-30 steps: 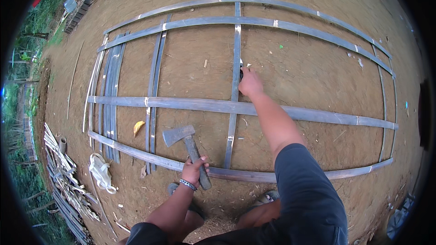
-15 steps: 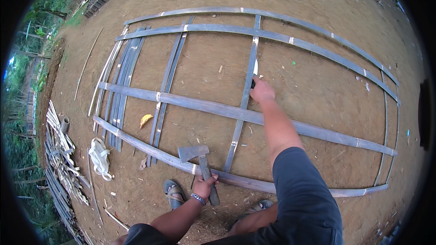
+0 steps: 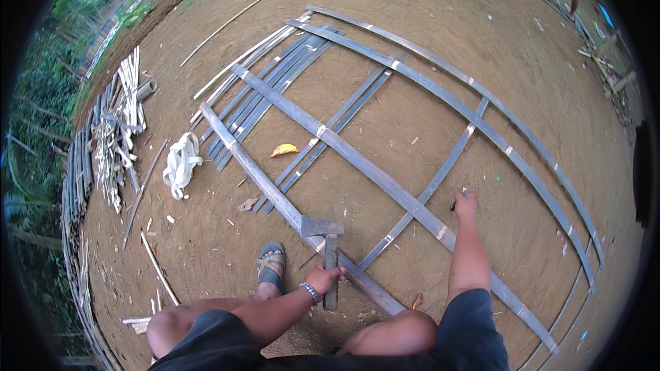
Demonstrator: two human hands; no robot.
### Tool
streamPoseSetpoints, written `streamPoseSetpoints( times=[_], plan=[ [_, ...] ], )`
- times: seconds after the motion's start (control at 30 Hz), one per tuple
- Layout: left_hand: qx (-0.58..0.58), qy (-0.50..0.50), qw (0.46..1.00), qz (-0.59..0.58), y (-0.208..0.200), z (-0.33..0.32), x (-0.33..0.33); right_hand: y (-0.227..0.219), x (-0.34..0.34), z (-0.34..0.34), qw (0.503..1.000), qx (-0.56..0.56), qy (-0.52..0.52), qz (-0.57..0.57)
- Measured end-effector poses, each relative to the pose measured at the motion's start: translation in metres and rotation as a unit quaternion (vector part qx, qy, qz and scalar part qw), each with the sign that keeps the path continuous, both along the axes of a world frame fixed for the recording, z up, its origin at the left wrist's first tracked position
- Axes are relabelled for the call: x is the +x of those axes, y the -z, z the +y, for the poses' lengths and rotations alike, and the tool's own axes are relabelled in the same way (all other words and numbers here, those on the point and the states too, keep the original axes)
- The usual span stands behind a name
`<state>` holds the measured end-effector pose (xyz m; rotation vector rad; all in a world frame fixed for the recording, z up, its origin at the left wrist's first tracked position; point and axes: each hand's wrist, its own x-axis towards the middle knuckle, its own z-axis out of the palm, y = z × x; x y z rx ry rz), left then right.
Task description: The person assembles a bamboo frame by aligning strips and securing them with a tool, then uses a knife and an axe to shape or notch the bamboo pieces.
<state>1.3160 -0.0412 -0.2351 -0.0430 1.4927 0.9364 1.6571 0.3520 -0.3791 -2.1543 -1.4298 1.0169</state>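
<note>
Hatchet [image 3: 326, 242] sits in my left hand [image 3: 323, 279], fingers wrapped fully round the lower end of its handle, the grey head resting just above a long bamboo slat [image 3: 275, 191] of the lattice frame lying on the dirt ground [image 3: 426, 41]. My right hand [image 3: 466, 203] is closed on something small and dark, pressed down beside a crossing of 2 slats; I think it is a marker or nail, but the view is too small to be sure.

From here I judge the main risk is the blade: my sandalled foot [image 3: 271, 264] lies just beside the head, and my bare knee [image 3: 402, 328] is near the handle's butt, so a glancing blow off the rounded slat could swing toward either. Holding so low on the handle leaves the head free to twist. A hard strike could also split the thin slat or jolt the crossing under my right hand. The yellow leaf [image 3: 284, 150] and white bundle of strapping [image 3: 181, 162] lie well apart.
</note>
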Motion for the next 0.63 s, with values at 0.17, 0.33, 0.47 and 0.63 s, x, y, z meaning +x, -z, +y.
streamPoseSetpoints(
  times=[0.17, 0.33, 0.47, 0.63],
  plan=[
    [-0.013, -0.050, 0.995, 0.085, -0.031, -0.038, -0.050, -0.041, -0.084, -0.117, 0.890, -0.027, 0.193, 0.412],
    [-0.014, -0.019, 0.984, 0.176, -0.041, -0.061, -0.103, -0.037, -0.096, -0.225, 0.981, -0.018, -0.051, 0.186],
    [0.015, -0.091, 0.983, 0.159, -0.030, -0.078, -0.149, -0.081, -0.111, -0.313, 0.983, -0.029, -0.177, 0.042],
    [0.007, -0.194, 0.972, 0.131, 0.006, -0.051, -0.159, -0.073, -0.061, -0.327, 0.919, -0.043, -0.386, -0.062]
  ],
)
